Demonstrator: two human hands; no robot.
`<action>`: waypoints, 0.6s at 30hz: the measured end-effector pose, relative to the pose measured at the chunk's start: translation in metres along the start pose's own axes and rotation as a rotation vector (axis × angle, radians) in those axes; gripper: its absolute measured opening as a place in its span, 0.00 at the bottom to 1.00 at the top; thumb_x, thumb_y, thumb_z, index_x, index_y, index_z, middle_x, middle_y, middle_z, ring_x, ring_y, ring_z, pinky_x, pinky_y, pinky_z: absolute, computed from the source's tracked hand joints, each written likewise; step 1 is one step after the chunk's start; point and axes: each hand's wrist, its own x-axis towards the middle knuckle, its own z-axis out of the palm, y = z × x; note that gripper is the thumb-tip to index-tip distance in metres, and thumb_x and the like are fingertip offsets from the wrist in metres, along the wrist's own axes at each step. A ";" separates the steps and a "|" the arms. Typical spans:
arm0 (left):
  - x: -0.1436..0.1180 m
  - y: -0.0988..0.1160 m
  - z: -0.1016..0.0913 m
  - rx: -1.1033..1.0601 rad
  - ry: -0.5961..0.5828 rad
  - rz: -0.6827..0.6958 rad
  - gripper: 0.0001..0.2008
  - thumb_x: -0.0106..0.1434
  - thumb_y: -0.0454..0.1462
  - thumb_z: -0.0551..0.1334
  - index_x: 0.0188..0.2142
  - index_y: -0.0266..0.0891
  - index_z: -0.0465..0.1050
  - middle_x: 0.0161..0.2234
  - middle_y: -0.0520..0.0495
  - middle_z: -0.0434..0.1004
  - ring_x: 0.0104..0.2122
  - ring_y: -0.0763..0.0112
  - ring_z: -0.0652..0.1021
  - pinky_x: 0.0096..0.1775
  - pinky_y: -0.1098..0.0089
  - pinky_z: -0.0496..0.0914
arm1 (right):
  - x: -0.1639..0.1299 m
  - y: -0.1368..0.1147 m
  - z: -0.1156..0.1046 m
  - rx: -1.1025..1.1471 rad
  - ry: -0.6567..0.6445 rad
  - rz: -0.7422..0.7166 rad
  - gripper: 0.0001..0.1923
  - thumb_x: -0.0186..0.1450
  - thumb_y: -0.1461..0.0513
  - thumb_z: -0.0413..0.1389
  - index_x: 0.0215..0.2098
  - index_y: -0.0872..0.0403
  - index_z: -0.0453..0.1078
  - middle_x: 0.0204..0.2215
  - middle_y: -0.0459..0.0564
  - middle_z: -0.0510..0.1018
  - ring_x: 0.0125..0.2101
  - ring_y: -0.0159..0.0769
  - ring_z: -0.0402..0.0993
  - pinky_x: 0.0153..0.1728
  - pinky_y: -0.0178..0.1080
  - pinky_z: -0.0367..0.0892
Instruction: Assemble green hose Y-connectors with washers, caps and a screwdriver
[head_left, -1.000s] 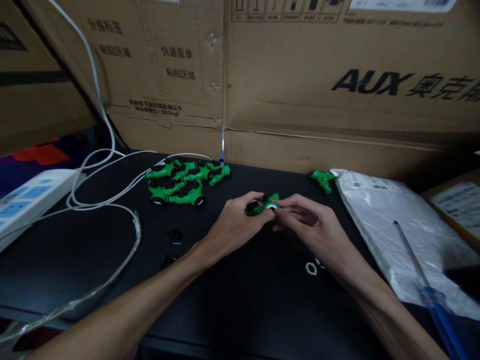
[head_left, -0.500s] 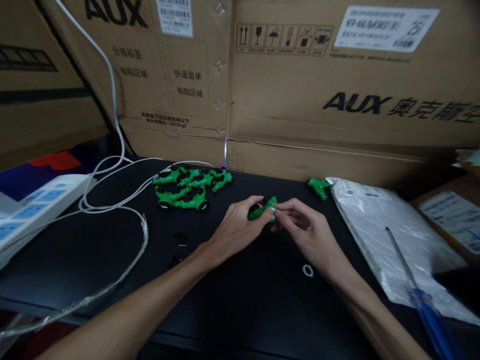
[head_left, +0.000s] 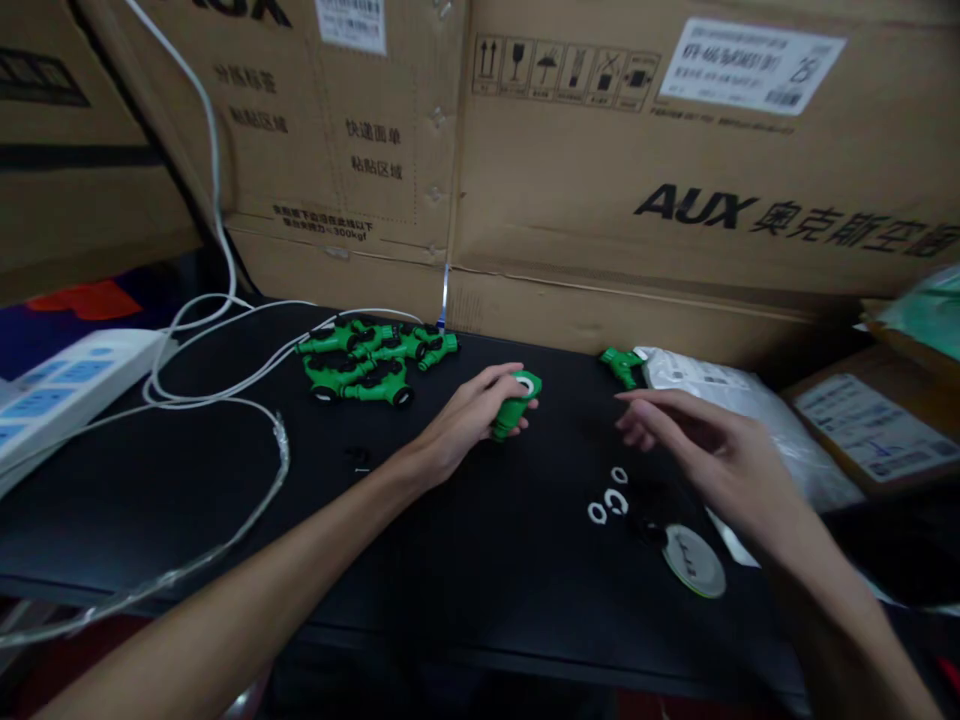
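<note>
My left hand [head_left: 466, 418] grips a green plastic fitting [head_left: 514, 408] with a white ring showing in its upper opening, held just above the black table [head_left: 465, 560]. To the right, my right hand [head_left: 701, 450] hovers with fingers spread and holds nothing. Three small white rings [head_left: 609, 496] lie on the table below it, next to a round grey lid [head_left: 694, 561]. A pile of several green fittings [head_left: 367, 362] sits at the back left, and a single green fitting [head_left: 621, 364] lies at the back right.
Large cardboard boxes [head_left: 600, 170] wall off the back. White cables [head_left: 217, 390] loop over the left side beside a white power strip [head_left: 56, 388]. A plastic bag [head_left: 720, 385] and a labelled box [head_left: 877, 430] lie at the right. Small black parts [head_left: 358, 458] sit mid-left.
My right hand has let go of the green fitting and moved right, fingers apart. My left hand keeps the fitting, now turned upright. The view shifted; the rings and lid came into sight.
</note>
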 end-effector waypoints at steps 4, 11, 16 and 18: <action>0.002 -0.004 -0.006 -0.165 -0.091 -0.039 0.26 0.65 0.41 0.62 0.63 0.44 0.67 0.47 0.41 0.81 0.38 0.66 0.78 0.45 0.63 0.71 | -0.027 0.035 -0.032 -0.300 -0.054 0.009 0.20 0.64 0.44 0.59 0.43 0.48 0.81 0.38 0.54 0.86 0.35 0.49 0.83 0.30 0.44 0.76; 0.002 -0.003 -0.003 -0.123 -0.028 -0.039 0.24 0.64 0.37 0.60 0.61 0.43 0.69 0.43 0.43 0.81 0.35 0.68 0.77 0.42 0.65 0.70 | -0.040 0.073 -0.033 -0.438 -0.232 -0.087 0.24 0.65 0.44 0.58 0.48 0.50 0.81 0.44 0.59 0.85 0.39 0.49 0.83 0.33 0.46 0.78; -0.002 0.003 0.001 -0.020 0.020 0.000 0.25 0.65 0.37 0.59 0.62 0.41 0.69 0.45 0.41 0.81 0.35 0.68 0.77 0.42 0.65 0.70 | -0.027 0.051 -0.024 -0.346 -0.184 -0.096 0.23 0.64 0.43 0.60 0.44 0.49 0.82 0.38 0.56 0.85 0.35 0.47 0.82 0.34 0.46 0.78; -0.002 0.003 0.000 0.020 0.018 0.011 0.26 0.65 0.38 0.61 0.63 0.41 0.68 0.45 0.41 0.82 0.36 0.67 0.78 0.44 0.64 0.70 | -0.018 0.028 -0.015 -0.260 -0.143 -0.125 0.21 0.64 0.44 0.61 0.47 0.47 0.80 0.38 0.54 0.83 0.35 0.45 0.81 0.34 0.44 0.77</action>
